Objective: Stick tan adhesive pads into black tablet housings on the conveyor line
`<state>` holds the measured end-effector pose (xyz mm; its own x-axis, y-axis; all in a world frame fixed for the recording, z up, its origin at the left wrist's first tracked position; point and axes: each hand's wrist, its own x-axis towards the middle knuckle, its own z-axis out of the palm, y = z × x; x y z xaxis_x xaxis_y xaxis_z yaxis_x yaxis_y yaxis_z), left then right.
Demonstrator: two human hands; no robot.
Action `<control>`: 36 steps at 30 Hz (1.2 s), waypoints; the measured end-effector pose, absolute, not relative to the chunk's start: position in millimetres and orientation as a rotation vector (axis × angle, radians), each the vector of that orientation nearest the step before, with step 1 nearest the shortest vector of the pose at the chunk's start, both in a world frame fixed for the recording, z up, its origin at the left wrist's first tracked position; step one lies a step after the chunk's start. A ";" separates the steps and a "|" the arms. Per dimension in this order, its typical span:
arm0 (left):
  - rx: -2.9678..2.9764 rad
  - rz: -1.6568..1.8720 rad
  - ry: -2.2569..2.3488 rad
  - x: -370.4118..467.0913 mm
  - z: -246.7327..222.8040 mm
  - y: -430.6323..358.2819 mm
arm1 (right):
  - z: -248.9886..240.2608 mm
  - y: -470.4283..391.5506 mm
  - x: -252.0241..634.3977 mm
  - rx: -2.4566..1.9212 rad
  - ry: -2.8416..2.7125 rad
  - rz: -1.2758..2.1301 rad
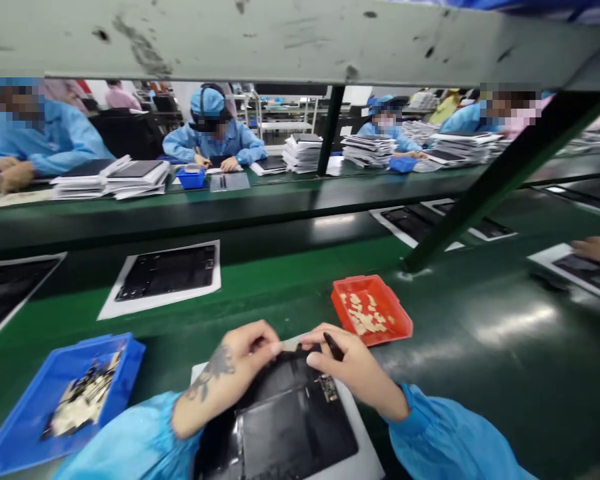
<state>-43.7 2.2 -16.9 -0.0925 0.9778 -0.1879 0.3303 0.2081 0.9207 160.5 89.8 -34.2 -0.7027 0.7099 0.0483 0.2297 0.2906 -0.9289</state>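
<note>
A flat black device panel (295,427) with a small circuit board at its right side lies on a white sheet (363,443) in front of me. My left hand (247,357) is at the panel's far edge, thumb and index finger pinched together. Whatever lies between those fingertips is too small to make out. My right hand (347,360) reaches the same edge from the right, its fingers closed around a black pen-like tool (334,347). Its fingertips come close to the left ones at a small pale strip (291,345).
A red tray (403,323) of small pale pieces stands beyond my right hand. At left is a blue tray (15,427) with dark and pale scraps. More panels on sheets, like this black panel (170,272), lie on the green bench. A green post (480,193) slants at right. Co-workers sit opposite.
</note>
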 end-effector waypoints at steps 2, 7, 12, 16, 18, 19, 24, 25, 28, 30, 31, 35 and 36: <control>1.275 0.955 1.429 -14.1 -21.8 32.4 | -33.9 98.1 180.4 -0.944 -1.970 1.457; 1.173 0.986 1.217 31.4 -29.2 77.0 | -36.9 119.6 223.5 -1.049 -1.808 1.456; 1.126 0.955 1.181 57.1 -27.2 95.2 | -45.3 128.4 240.5 -1.019 -1.698 1.482; 1.118 0.957 1.163 68.4 -30.1 107.0 | -49.6 132.5 243.7 -1.028 -1.667 1.384; 1.095 0.914 1.127 72.2 -34.2 112.1 | -50.9 133.6 244.8 -1.035 -1.662 1.284; 1.072 0.887 1.098 73.5 -36.4 114.0 | -51.6 133.8 245.3 -1.042 -1.660 1.224; 0.856 0.783 1.008 75.4 -42.5 116.7 | -58.6 133.3 246.8 -1.014 -1.678 0.990; 0.815 0.776 1.008 75.0 -43.1 116.4 | -60.7 133.4 246.9 -0.992 -1.690 0.948; 0.747 0.765 1.009 73.5 -45.8 116.3 | -66.8 134.4 247.2 -0.938 -1.733 0.840; 0.758 0.772 1.021 73.4 -48.4 117.3 | -69.6 134.8 247.3 -0.927 -1.741 0.797; 0.779 0.791 1.039 73.8 -49.5 118.1 | -70.4 134.7 247.2 -0.929 -1.735 0.786; 0.901 0.953 1.132 78.8 -51.2 120.5 | -69.9 132.3 245.9 -0.913 -1.712 0.812; 0.929 0.993 1.148 80.5 -50.9 120.3 | -69.1 131.5 245.6 -0.910 -1.707 0.821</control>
